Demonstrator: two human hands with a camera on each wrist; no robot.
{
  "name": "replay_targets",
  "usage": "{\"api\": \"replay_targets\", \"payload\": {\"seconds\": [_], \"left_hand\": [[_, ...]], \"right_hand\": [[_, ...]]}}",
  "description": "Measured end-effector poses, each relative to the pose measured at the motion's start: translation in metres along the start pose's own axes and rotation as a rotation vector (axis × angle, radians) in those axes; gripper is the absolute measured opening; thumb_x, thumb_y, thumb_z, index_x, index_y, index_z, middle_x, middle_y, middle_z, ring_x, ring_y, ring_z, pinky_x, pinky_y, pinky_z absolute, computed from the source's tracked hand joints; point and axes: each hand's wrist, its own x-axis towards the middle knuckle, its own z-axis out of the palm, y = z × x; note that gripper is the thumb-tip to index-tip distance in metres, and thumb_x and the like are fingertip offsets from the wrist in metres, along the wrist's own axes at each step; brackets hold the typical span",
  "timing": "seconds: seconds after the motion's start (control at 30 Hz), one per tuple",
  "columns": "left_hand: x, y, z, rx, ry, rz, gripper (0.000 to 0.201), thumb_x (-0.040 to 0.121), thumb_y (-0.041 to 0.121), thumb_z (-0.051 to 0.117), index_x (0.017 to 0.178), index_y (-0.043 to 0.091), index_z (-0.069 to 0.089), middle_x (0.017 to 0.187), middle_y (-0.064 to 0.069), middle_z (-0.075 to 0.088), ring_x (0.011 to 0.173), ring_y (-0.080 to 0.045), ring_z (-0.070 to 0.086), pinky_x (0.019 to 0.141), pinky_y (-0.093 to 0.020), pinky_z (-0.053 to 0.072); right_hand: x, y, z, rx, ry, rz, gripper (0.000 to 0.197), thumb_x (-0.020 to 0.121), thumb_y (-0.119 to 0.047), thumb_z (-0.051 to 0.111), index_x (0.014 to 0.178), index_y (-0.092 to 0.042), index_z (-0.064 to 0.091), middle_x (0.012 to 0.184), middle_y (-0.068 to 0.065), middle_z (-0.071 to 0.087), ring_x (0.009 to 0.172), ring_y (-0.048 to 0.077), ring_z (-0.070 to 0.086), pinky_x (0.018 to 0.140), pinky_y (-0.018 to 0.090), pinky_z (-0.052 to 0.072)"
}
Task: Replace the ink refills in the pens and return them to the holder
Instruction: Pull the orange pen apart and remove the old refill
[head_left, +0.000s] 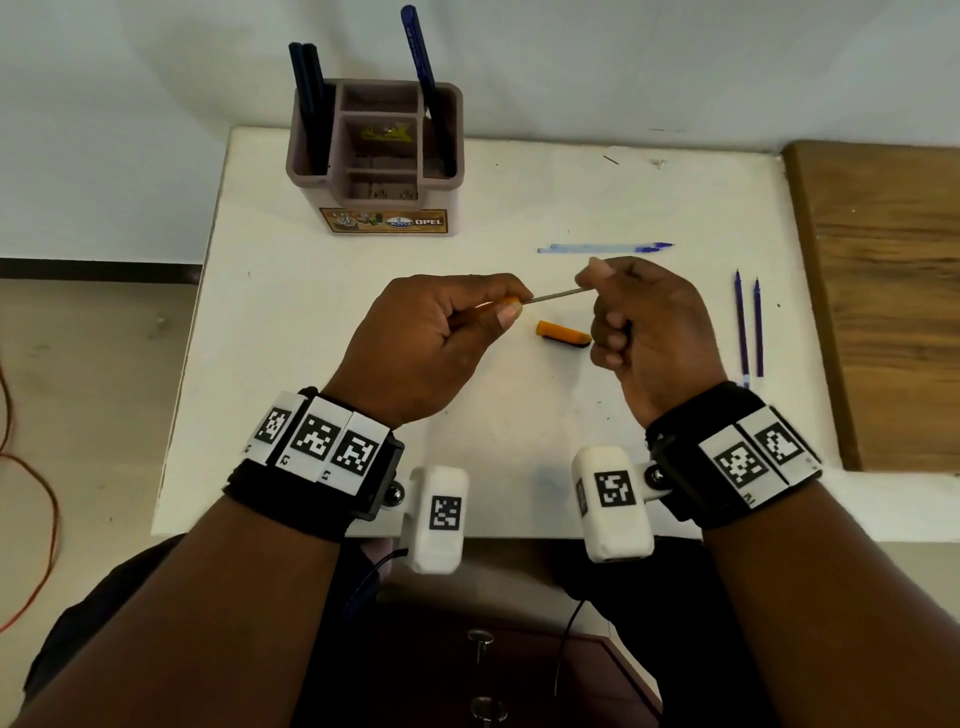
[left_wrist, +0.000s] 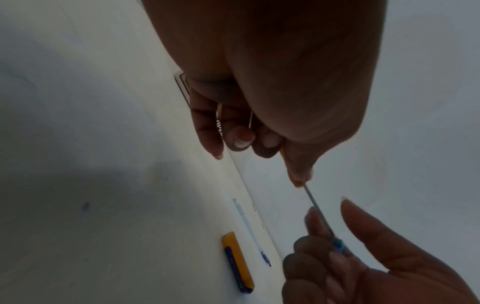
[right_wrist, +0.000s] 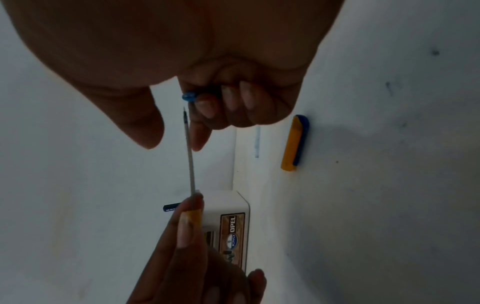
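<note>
A thin grey refill spans the gap between the two hands above the middle of the desk. The left hand grips the orange pen barrel, fingers curled round it, so only the barrel's open end shows past the fingers. The right hand has its thumb and forefinger at the refill's far end; the right wrist view suggests a pinch there, though its dimness leaves the contact unsure. Its other fingers are curled on a small blue piece, too dark to identify.

An orange cap with a dark clip lies on the desk just below the refill. Two pale, nearly clear refills lie side by side toward the far edge; two dark blue refills lie parallel near the right edge.

The brown holder stands at the far left corner, with dark pens in its left compartment and one blue pen leaning in its right. Small contents of its middle compartments are hard to make out.

The white desk top carries faint ink marks. A wooden surface adjoins its right side; a red cable trails on the floor at left.
</note>
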Motion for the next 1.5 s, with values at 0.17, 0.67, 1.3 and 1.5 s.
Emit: {"api": "replay_targets", "payload": {"seconds": [0.17, 0.67, 1.3, 1.5], "left_hand": [[0.0, -0.002, 0.002, 0.001, 0.002, -0.005, 0.022, 0.099, 0.037, 0.059, 0.116, 0.033, 0.072, 0.074, 0.018, 0.069, 0.07, -0.008, 0.062, 0.07, -0.017, 0.045], [0.0, -0.007, 0.003, 0.093, 0.075, -0.035, 0.021, 0.093, 0.049, 0.064, 0.11, 0.039, 0.072, 0.059, 0.005, 0.052, 0.061, -0.011, 0.05, 0.056, -0.014, 0.036], [0.0, -0.003, 0.017, 0.095, -0.039, -0.026, 0.019, 0.094, 0.049, 0.062, 0.11, 0.041, 0.069, 0.061, 0.003, 0.058, 0.066, -0.017, 0.055, 0.057, -0.022, 0.041], [0.0, -0.003, 0.015, 0.074, -0.021, -0.039, 0.02, 0.093, 0.047, 0.064, 0.109, 0.038, 0.071, 0.055, 0.008, 0.052, 0.059, -0.01, 0.052, 0.054, -0.012, 0.035]], "right_hand": [[0.004, 0.001, -0.006, -0.157, 0.076, -0.082, 0.023, 0.095, -0.025, 0.068, 0.078, -0.01, 0.065, 0.054, -0.004, 0.043, 0.045, 0.012, 0.027, 0.046, 0.023, 0.025], [0.03, -0.007, -0.043, 0.053, 0.471, -0.006, 0.006, 0.086, -0.019, 0.075, 0.083, -0.02, 0.07, 0.089, 0.014, 0.074, 0.049, 0.014, 0.03, 0.047, 0.025, 0.024], [0.074, 0.007, -0.036, -0.375, 0.565, 0.002, 0.036, 0.064, -0.061, 0.075, 0.08, -0.032, 0.061, 0.092, -0.003, 0.076, 0.084, 0.021, 0.073, 0.079, 0.049, 0.061], [0.07, 0.002, -0.032, -0.383, 0.582, -0.006, 0.037, 0.065, -0.059, 0.075, 0.087, -0.031, 0.064, 0.09, -0.006, 0.075, 0.085, 0.017, 0.072, 0.08, 0.047, 0.061]]}}
